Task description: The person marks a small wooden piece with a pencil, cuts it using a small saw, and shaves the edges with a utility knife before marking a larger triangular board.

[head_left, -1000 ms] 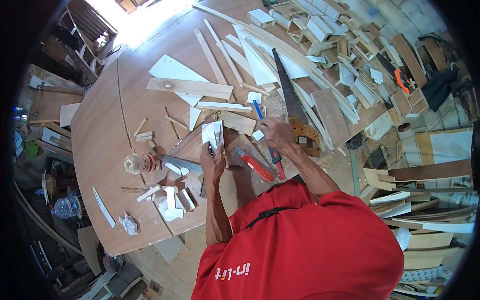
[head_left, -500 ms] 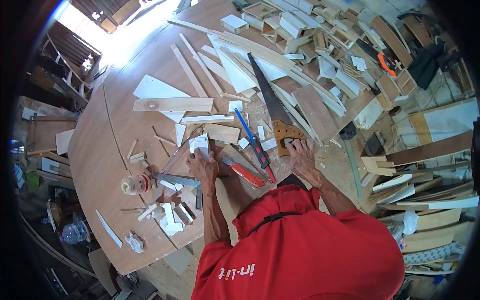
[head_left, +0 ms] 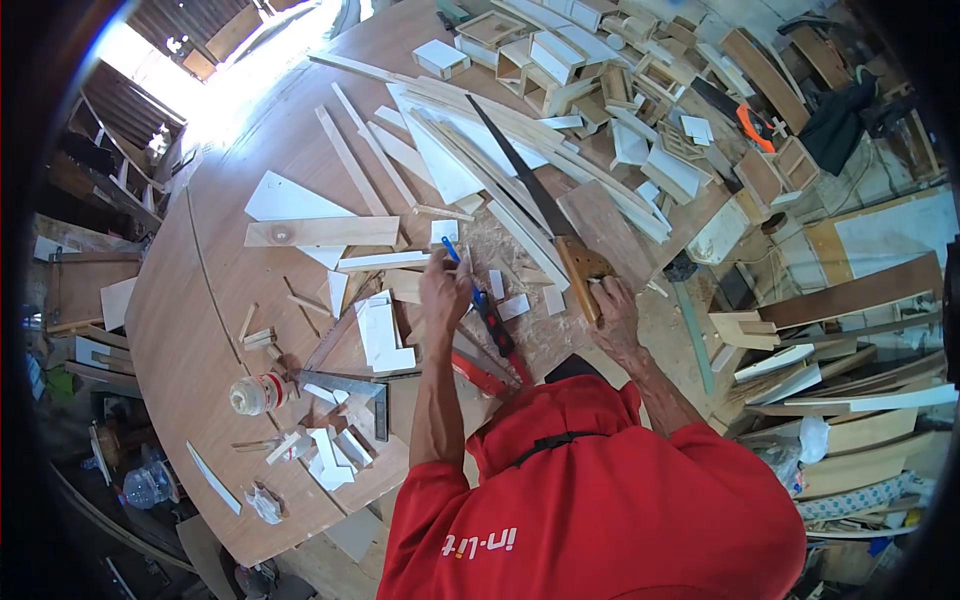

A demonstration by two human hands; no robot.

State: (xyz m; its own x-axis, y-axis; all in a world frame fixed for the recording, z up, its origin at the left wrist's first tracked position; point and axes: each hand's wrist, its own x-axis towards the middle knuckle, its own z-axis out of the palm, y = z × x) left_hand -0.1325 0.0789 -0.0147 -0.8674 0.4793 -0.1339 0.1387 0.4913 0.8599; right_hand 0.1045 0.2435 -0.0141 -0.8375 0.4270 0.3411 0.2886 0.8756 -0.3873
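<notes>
My right hand [head_left: 615, 318] is closed around the wooden handle of a handsaw [head_left: 540, 200], whose long dark blade points up and to the left over wood strips. My left hand [head_left: 445, 290] is over the bench with its fingers apart, above a slim tool [head_left: 490, 320] with a blue end and a black-and-red body. The hand covers part of that tool. Left of my left forearm lies a white L-shaped piece [head_left: 382, 340]. A red cutter-like tool [head_left: 478, 375] lies between my forearms, partly hidden by the cap.
A try square [head_left: 380, 412], a jar [head_left: 258, 394] and white offcuts [head_left: 328, 458] lie at the left of the bench [head_left: 180, 330]. Boards and long strips [head_left: 330, 233] spread across its middle. Small wooden boxes [head_left: 560, 55] crowd the far right. Timber [head_left: 850, 400] is stacked at right.
My left hand has left the white L-shaped piece and moved up and right to the blue-ended tool. My right hand has lifted and turned the handsaw, its blade now more edge-on.
</notes>
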